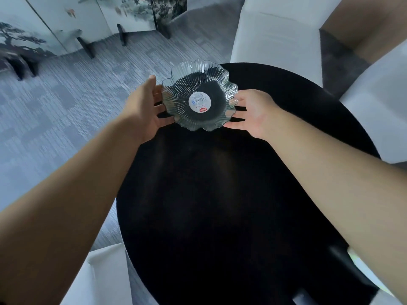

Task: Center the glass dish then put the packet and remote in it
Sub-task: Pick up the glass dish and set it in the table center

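Observation:
A clear ribbed glass dish point(199, 70) with a wavy rim and a round white label in its middle is at the far left edge of the round black table point(220, 194). My left hand point(146, 106) holds its left rim with the fingers tucked under it. My right hand point(251, 112) holds the right rim the same way. At the table's near right edge lies a dark oblong thing, possibly the remote point(340, 258), with a pale blurred thing beside it, possibly the packet point(355, 257). My right forearm hides part of both.
White chairs stand around the table: one at the far side point(275, 29), one on the right point(378, 102), one at the near left point(103, 278). A painted folding screen point(66, 23) stands on the grey carpet at the back left.

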